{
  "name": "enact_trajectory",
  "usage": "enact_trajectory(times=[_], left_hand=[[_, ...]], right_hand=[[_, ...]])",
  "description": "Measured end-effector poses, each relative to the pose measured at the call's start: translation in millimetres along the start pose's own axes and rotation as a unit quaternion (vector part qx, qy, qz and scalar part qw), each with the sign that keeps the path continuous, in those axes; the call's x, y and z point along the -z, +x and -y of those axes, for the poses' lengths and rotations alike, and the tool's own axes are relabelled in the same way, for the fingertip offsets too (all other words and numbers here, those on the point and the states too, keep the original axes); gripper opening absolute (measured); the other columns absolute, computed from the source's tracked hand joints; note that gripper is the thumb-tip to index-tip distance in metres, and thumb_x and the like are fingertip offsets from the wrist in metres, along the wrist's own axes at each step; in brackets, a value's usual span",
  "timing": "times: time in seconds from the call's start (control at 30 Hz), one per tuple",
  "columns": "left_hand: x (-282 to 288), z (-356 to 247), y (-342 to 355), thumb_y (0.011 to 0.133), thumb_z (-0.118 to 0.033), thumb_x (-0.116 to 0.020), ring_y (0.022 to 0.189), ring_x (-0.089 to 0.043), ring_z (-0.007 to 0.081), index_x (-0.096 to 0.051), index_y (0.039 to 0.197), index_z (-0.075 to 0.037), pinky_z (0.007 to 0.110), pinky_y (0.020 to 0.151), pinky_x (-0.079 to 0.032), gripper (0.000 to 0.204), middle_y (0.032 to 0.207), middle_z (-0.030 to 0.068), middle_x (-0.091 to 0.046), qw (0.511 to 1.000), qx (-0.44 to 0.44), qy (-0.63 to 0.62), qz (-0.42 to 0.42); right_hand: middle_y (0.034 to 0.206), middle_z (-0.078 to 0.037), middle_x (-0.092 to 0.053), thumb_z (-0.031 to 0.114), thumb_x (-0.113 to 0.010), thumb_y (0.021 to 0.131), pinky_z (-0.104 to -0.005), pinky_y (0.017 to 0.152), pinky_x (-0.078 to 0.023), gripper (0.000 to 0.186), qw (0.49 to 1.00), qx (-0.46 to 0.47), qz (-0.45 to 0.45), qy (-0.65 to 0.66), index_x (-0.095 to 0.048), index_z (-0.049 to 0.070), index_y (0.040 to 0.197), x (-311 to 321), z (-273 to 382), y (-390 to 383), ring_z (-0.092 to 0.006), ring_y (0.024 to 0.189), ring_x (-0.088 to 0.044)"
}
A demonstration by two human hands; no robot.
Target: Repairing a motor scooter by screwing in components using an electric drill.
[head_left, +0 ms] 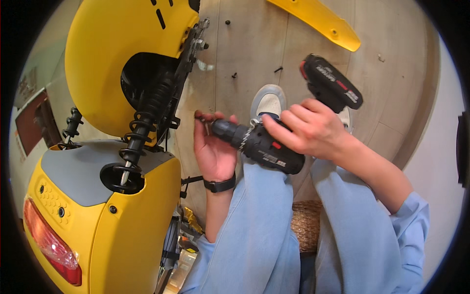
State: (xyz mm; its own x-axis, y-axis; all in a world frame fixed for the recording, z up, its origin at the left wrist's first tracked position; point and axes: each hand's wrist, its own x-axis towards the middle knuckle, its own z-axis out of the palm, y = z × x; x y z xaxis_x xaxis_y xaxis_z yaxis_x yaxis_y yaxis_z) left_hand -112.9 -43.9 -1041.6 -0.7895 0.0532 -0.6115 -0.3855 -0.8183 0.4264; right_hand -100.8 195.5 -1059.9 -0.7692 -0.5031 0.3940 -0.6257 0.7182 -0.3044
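Note:
My right hand (313, 128) is wrapped round the grip of a black cordless drill (276, 152), which lies on its side above my left knee. Its battery pack (335, 81) sticks out beyond my knuckles, and the chuck points left. Just past the chuck, my left hand (215, 149), with a black band on the wrist, has thumb and fingertips drawn together. Something small and dark shows at those fingertips, too small to name. The chuck partly covers the other fingers. To the left stands a yellow vehicle body (132, 220) with a black coil-spring shock absorber (142, 125) and a yellow wheel fender (93, 59).
Several dark screws lie on the wooden floor, among them one long screw (278, 69). A curved yellow panel (320, 22) rests at the far side. Under me is a woven stool (306, 225). A red tail light (51, 240) sits on the body's near left corner.

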Motion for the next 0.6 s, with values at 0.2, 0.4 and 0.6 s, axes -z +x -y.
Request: enact_trajectory(times=[0.2, 0.4, 0.6], left_hand=[[27.2, -41.7, -6.7, 0.101, -0.030, -0.051, 0.102, -0.061, 0.0189, -0.061, 0.116, -0.013, 0.041, 0.097, -0.048, 0.024, 0.105, 0.0019, -0.066, 0.993, -0.103, 0.059, -0.016], [45.8, -56.5, -9.5, 0.103, -0.032, -0.046, 0.101, -0.059, 0.0186, -0.053, 0.126, -0.019, 0.038, 0.092, -0.050, 0.027, 0.113, 0.0036, -0.061, 0.984, -0.158, 0.071, -0.035], [45.0, -33.0, -20.1, 0.104, -0.038, -0.042, 0.102, -0.059, 0.0227, -0.048, 0.130, -0.023, 0.042, 0.092, -0.050, 0.031, 0.117, 0.0062, -0.059, 0.960, -0.194, 0.178, -0.092]], right_hand=[[0.069, 0.003, -0.052, 0.020, -0.060, 0.077, -0.0259, 0.058, -0.040, 0.019, 0.996, 0.009, -0.034, 0.084, -0.060, 0.012, 0.095, -58.7, 29.0, 35.6, -0.0109, 0.066, -0.056], [0.065, 0.004, -0.051, 0.022, -0.058, 0.079, -0.0273, 0.057, -0.039, 0.017, 0.988, 0.054, -0.080, 0.118, -0.059, 0.015, 0.094, -98.0, 42.6, 57.6, -0.0127, 0.062, -0.056], [0.063, 0.002, -0.056, 0.023, -0.058, 0.082, -0.0295, 0.057, -0.045, 0.014, 0.981, 0.097, -0.066, 0.156, -0.060, 0.013, 0.092, -116.2, 34.8, 54.3, -0.0154, 0.061, -0.061]])
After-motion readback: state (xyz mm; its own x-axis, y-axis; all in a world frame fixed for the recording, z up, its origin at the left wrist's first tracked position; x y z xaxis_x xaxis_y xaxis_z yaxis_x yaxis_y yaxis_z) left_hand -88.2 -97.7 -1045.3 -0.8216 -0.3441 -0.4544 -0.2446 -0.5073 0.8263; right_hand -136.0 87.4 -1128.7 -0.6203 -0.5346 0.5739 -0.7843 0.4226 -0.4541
